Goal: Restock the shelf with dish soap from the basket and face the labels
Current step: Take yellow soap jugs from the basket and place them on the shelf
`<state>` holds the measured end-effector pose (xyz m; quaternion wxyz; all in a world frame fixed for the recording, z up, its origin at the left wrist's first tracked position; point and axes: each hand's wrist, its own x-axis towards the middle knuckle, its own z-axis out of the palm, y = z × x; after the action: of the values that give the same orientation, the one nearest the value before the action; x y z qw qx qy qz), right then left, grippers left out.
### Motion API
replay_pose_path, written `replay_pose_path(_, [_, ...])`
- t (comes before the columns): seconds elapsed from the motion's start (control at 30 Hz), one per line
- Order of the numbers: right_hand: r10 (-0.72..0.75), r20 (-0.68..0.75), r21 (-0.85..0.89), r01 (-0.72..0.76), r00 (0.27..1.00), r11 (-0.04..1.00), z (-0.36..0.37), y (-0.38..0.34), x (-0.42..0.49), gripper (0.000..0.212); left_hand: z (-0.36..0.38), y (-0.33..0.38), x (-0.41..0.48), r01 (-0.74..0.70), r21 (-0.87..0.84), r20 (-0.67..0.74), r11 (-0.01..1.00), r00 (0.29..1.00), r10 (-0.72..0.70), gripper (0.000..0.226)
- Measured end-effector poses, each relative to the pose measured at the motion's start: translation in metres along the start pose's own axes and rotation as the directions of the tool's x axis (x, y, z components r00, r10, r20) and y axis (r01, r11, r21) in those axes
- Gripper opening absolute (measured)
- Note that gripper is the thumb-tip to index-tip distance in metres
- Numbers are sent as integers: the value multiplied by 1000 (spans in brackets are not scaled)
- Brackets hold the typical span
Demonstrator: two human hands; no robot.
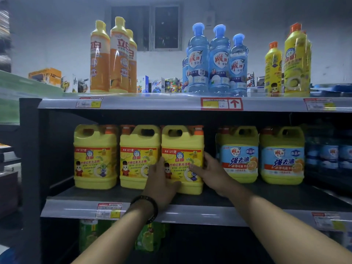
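This is looking like a shop: a metal shelf point(152, 102) is carrying identical yellow jugs point(95, 157) in a row at centre, blue bottles point(219, 61) are standing grouped at 1 o'clock, and printed price tags point(222, 103) are sitting along the shelf edges at 12 and 7 o'clock.

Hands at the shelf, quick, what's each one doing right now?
Left hand: grips the third yellow jug, left side.
Right hand: grips its right side.

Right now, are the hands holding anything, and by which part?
The third yellow jug on the middle shelf: left hand grips its lower left edge, right hand its right edge, with the jug standing on the shelf.
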<state>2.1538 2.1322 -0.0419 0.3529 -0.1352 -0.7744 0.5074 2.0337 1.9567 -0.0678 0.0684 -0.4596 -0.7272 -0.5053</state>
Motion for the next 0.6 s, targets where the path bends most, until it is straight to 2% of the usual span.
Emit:
replay_pose_path(0.07, [-1,8,-57,2,1000,998,-1,3,8,53,5,-9,-6,-53,90,-51,995,997,57,78])
replay_pose_path(0.17, [-14,-7,-112,13,1000,994,-3,8,14,46,14,-16,-15,-118,190,-38,975,991,127,66])
replay_pose_path(0.37, [-16,-57,-211,3,998,978,-4,10,15,38,22,-15,-21,-137,309,-86,941,981,171,55])
replay_pose_path(0.53, [2,-83,-472,-41,997,880,1,-11,-5,34,25,-13,-23,-164,384,-72,908,976,207,48])
replay_pose_path(0.6, [10,-97,-523,-59,995,850,1,-21,-21,35,22,-12,-23,-201,392,-30,898,973,230,43])
